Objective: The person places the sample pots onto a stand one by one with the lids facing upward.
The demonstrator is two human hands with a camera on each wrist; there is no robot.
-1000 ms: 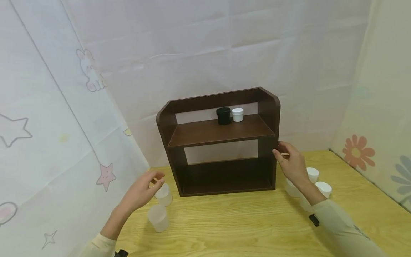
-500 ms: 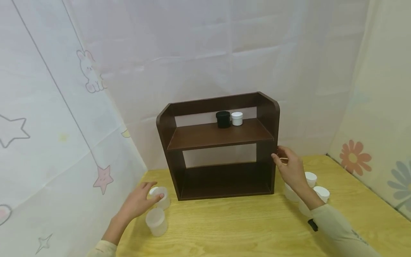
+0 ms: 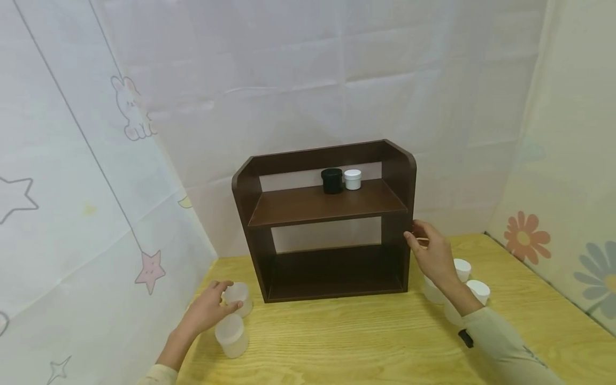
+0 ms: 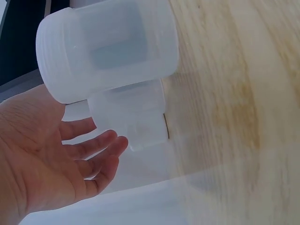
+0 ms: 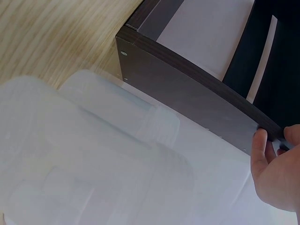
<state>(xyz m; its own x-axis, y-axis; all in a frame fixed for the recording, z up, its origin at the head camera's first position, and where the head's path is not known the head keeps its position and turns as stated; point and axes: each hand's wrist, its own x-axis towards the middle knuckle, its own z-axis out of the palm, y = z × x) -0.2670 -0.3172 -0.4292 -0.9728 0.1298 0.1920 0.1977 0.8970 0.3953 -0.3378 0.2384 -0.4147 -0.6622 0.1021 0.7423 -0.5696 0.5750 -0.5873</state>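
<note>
My right hand [image 3: 435, 256] grips the right side panel of a dark brown two-tier shelf [image 3: 327, 209]. In the right wrist view, the thumb lies over the front edge of the panel and the fingers [image 5: 259, 147] press its outer face. On the left, my left hand [image 3: 206, 310] hovers with loosely curved fingers beside two translucent plastic jars. Its thumb and index overlap the farther jar [image 3: 243, 297] in the head view; the nearer jar [image 3: 232, 337] stands in front. From the left wrist, the fingertips [image 4: 123, 143] come right up to a smaller translucent container [image 4: 140, 117] behind a large jar [image 4: 112, 51].
A black jar [image 3: 332, 182] and a small white jar [image 3: 353, 180] stand side by side on the upper tier. Right of the shelf, translucent jars [image 3: 433, 291] and white-lidded jars [image 3: 479, 290] are partly hidden by my right forearm. A fabric backdrop [image 3: 308, 64] rises behind the table.
My left hand has moved down and left, from above the farther left jar to beside it. My right hand keeps its hold on the shelf's side. The head view has shifted slightly.
</note>
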